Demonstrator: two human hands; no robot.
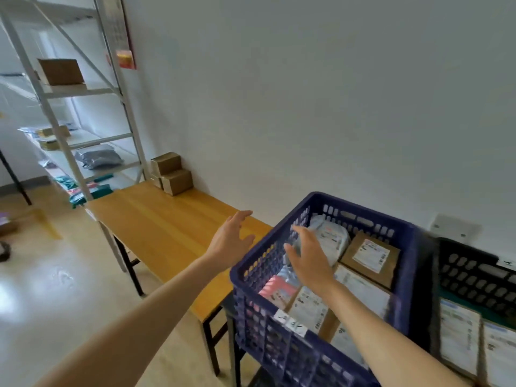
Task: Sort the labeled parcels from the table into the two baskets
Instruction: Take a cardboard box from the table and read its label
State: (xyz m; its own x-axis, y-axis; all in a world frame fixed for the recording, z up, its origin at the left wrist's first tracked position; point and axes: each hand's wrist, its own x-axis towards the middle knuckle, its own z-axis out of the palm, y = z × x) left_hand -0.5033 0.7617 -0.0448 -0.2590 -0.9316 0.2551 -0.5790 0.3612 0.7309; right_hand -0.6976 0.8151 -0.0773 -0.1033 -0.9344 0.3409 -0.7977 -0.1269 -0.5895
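Observation:
A blue basket (282,342) at the lower middle holds several labeled parcels: a brown box (371,256), a grey-white bag (333,236), a pink packet (275,291) and white-labeled boxes. My right hand (308,256) hovers over the basket's left side with fingers spread, holding nothing. My left hand (233,241) is open above the wooden table (156,219), just left of the basket. A black basket (472,275) at the right edge holds flat labeled parcels (458,336).
Small brown boxes (171,173) are stacked at the table's far end against the white wall. A metal shelf rack (67,129) with boxes and bags stands at the left. Light floor lies to the left of the table.

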